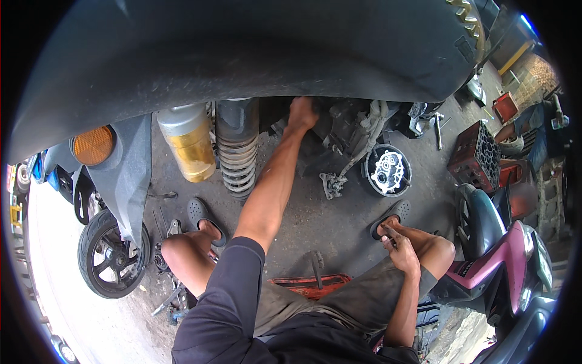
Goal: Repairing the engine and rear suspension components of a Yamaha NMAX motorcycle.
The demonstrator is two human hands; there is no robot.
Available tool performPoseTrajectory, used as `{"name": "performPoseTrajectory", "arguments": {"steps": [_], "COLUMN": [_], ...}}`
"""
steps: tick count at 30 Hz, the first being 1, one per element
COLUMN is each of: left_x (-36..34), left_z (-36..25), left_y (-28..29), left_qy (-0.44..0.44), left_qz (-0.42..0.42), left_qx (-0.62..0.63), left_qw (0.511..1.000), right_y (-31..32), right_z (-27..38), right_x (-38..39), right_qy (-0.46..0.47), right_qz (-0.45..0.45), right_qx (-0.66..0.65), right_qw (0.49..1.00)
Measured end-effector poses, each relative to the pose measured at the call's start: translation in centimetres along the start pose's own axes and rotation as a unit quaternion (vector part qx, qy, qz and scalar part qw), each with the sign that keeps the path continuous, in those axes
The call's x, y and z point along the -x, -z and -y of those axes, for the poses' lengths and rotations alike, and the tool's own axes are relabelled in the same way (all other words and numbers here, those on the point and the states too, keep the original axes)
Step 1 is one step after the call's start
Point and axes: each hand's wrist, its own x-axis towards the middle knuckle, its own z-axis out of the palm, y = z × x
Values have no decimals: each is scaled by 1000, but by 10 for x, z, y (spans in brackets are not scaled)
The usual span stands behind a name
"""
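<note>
My left arm stretches forward beneath a large dark body panel [254, 54] of a motorbike. At the panel's lower edge my left hand [303, 114] is closed, its fingertips partly hidden in shadow, so what it grips cannot be made out. A coil-spring shock absorber [237, 161] stands to its left, beside a container of yellow liquid [191, 148]. Above my right knee, my right hand [402, 253] has its fingers drawn together around something small and dark that I cannot identify. A metal bracket-like part [332, 185] hangs or rests ahead of it.
A round basin [369, 182] holds a pale engine cover [388, 170]. Behind it to the right stands a red bottle crate [467, 159]. A pink scooter [485, 270] is at the right, a loose wheel [114, 255] at the left. Between my legs lies a red tray [336, 281].
</note>
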Motion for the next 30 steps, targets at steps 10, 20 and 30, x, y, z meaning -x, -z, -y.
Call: {"name": "performPoseTrajectory", "arguments": {"steps": [10, 20, 30], "left_x": [-3, -19, -16], "left_z": [-48, -39, -40], "left_y": [7, 5, -13], "left_qy": [134, 72, 135], "left_qz": [-146, -135, -49], "left_qx": [556, 381, 569], "left_qw": [808, 912, 810], "right_y": [1, 0, -1], "right_z": [6, 5, -15], "right_x": [-7, -4, -2], "right_qy": [37, 30, 28], "right_qz": [-26, -4, -21], "right_qx": [9, -5, -8], "right_qw": [999, 1000, 999]}}
